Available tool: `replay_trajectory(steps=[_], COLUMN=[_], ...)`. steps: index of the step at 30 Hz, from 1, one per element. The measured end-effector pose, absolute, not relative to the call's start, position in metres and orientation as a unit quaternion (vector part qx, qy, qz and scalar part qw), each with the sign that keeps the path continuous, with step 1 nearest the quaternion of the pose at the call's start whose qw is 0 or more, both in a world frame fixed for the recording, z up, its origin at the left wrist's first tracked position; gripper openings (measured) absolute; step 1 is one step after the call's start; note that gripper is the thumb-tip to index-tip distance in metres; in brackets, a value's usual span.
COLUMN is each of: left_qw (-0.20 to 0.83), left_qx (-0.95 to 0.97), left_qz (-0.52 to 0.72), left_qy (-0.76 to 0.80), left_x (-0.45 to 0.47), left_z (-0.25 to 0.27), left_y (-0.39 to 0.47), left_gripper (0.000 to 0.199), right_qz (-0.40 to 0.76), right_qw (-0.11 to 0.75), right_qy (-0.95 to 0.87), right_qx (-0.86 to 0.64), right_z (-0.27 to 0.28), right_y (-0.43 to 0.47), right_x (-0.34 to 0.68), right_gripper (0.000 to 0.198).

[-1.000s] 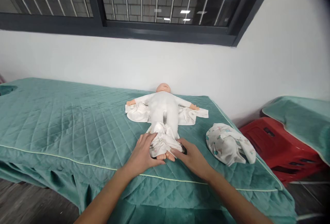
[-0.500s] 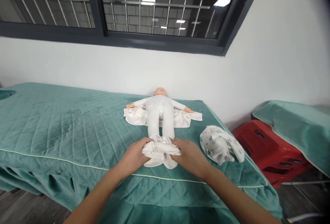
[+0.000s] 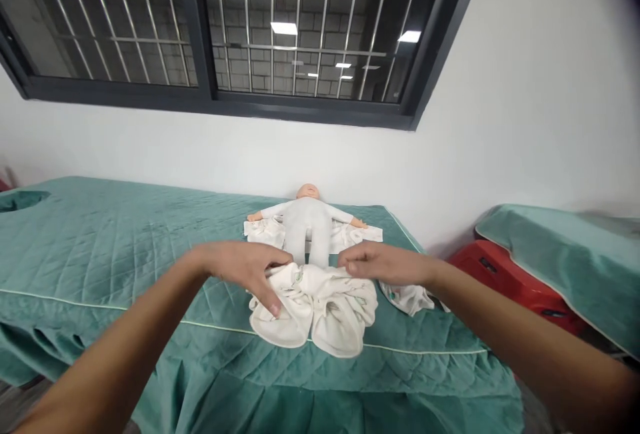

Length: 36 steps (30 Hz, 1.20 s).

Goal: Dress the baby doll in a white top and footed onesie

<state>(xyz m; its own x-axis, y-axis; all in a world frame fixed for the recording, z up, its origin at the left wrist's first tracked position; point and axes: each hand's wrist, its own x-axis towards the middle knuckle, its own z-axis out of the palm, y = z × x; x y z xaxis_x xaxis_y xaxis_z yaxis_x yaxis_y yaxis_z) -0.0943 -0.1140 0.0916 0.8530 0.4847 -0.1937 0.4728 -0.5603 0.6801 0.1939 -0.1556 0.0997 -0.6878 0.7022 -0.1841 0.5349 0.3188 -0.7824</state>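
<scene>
A doll (image 3: 308, 217) in a white bodysuit lies on its back on the bed, head by the wall and arms spread over a white baby top (image 3: 347, 237). Cream baby pants (image 3: 313, 297) with a faint print lie bunched around the doll's lower legs, their two leg openings facing me. My left hand (image 3: 253, 271) is open at the left side of the pants, thumb apart from the fingers and resting on the cloth. At the upper right edge of the pants is my right hand (image 3: 383, 264), fingers stretched out and thumb beneath them. The doll's feet are hidden.
A printed white cloth (image 3: 407, 299) lies right of the pants, partly behind my right forearm. Green quilted cover (image 3: 150, 241) spreads over the bed. To the right stand red plastic stools (image 3: 520, 281) under another green cover. Wall and barred window (image 3: 310, 54) rise behind.
Both hands have moved apart and loosened from the gathered pants, which have spread wider with their leg openings showing. My view has tilted up slightly.
</scene>
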Motion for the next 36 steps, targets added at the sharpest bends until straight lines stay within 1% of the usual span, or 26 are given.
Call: replay_trajectory(steps=[2,5,8,10,13,15,17,19,23,25,26,28,31,33,36], left_qw=[0.395,0.375,0.319,0.3,0.308,0.309,0.297,0.285,0.285,0.26,0.238,0.188,0.108,0.077,0.075], left_qx=[0.884,0.888,0.905,0.914,0.918,0.914,0.907,0.905,0.915,0.912,0.907,0.887,0.824,0.766,0.691], left_qz=[-0.004,0.045,0.091,0.094,0.087,0.118,0.162,0.167,0.083,0.086,0.11,0.195,0.379,0.498,0.632], left_qy=[0.249,0.261,0.267,0.256,0.234,0.234,0.252,0.268,0.275,0.305,0.328,0.374,0.407,0.398,0.343], left_x=[-0.093,-0.087,-0.08,-0.078,-0.076,-0.076,-0.079,-0.085,-0.103,-0.109,-0.111,-0.11,-0.098,-0.088,-0.077], left_z=[0.122,0.163,0.193,0.205,0.213,0.214,0.213,0.213,0.211,0.207,0.204,0.197,0.184,0.176,0.166], left_y=[-0.115,-0.121,-0.132,-0.14,-0.149,-0.153,-0.155,-0.156,-0.154,-0.151,-0.149,-0.143,-0.134,-0.127,-0.115], left_gripper=[0.04,0.038,0.037,0.034,0.027,0.022,0.018,0.021,0.029,0.03,0.033,0.038,0.04,0.039,0.035], right_qz=[0.422,0.416,0.423,0.417,0.41,0.397,0.376,0.351,0.289,0.257,0.25,0.268,0.352,0.399,0.421], right_qw=[0.095,0.087,0.063,0.058,0.082,0.094,0.087,0.066,0.016,0.013,0.025,0.082,0.22,0.299,0.359], right_qy=[-0.808,-0.794,-0.799,-0.809,-0.817,-0.824,-0.833,-0.843,-0.846,-0.834,-0.828,-0.819,-0.8,-0.787,-0.783], right_qx=[-0.401,-0.435,-0.423,-0.41,-0.396,-0.392,-0.396,-0.402,-0.448,-0.488,-0.501,-0.501,-0.433,-0.364,-0.284], right_z=[0.122,0.16,0.197,0.217,0.236,0.244,0.248,0.251,0.249,0.243,0.239,0.227,0.204,0.188,0.167], right_y=[-0.153,-0.155,-0.162,-0.167,-0.175,-0.18,-0.185,-0.188,-0.186,-0.182,-0.181,-0.178,-0.172,-0.164,-0.146], right_x=[0.19,0.175,0.159,0.152,0.147,0.147,0.148,0.153,0.176,0.189,0.193,0.195,0.177,0.155,0.12], right_gripper=[0.056,0.058,0.048,0.039,0.032,0.029,0.03,0.032,0.035,0.037,0.038,0.039,0.041,0.042,0.048])
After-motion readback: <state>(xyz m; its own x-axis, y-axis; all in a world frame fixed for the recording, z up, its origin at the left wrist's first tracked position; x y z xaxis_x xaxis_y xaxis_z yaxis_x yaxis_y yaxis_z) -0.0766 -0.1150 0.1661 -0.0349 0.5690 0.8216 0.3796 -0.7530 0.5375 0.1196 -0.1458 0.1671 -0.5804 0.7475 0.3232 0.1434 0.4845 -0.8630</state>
